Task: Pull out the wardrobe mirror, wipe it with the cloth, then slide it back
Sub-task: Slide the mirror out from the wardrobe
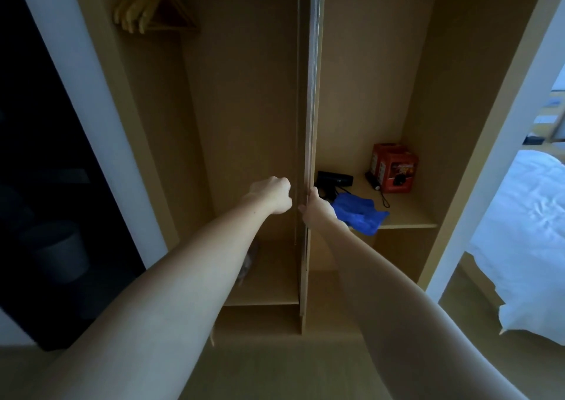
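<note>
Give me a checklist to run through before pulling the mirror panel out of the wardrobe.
1. Right hand grips the mirror panel's edge: ok.
2. Left hand on the panel: not ok, fist beside it, apart.
3. Blue cloth within reach on the shelf: ok.
4. Path toward the person free: ok, only floor shows.
5. Mirror face condition: cannot tell, seen edge-on.

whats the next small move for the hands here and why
Probably pull the mirror straight out toward the camera. The right hand already grips its front edge, it sits edge-on in its slot, and the cloth lies unused on the shelf. The left hand is curled beside the edge, holding nothing.
</note>
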Motion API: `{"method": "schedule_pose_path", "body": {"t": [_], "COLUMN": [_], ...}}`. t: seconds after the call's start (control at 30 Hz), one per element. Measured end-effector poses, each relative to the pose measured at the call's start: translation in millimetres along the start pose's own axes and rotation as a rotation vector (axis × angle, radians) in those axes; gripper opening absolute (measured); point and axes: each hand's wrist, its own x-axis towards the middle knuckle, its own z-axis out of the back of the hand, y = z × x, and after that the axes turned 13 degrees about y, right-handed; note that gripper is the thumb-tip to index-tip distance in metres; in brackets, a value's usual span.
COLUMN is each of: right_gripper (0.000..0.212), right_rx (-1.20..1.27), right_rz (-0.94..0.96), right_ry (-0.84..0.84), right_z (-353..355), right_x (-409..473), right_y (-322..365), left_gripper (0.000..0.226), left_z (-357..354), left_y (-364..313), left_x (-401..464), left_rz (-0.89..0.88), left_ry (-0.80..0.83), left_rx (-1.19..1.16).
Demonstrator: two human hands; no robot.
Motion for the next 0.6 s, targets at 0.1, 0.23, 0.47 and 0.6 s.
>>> {"method": "schedule_pose_path", "body": {"t": [0.1,0.23,0.47,0.6], "right_gripper": [0.047,0.039,0.051,0.043], "right_rx": [0.011,0.007,0.029,0.048], "right_rz": [0.009,0.025,-0.053,-0.132], "right_ry": [0.007,-0.023,-0.074,-0.089], "right_z": [2.0,7.2,17.4,22.2], "right_x": [-1.0,-4.9,-4.2,-0.1], "right_y": [-2.3,-7.8,-22.3,-24.9], "left_gripper": [0.014,0.015,0.021,0.02], "left_z": [-1.5,-2.8,-8.5,-13.0], "left_y": [0.9,3.9,7.3,3.2], "left_x": [7.5,21.0,42.1,49.0], "left_rz": [-0.007,-0.026,-0.091,-0.135], "left_ry": [0.012,-0.003,0.025,0.045], "left_rx": [-0.01,0.0,0.024,0.032]}}
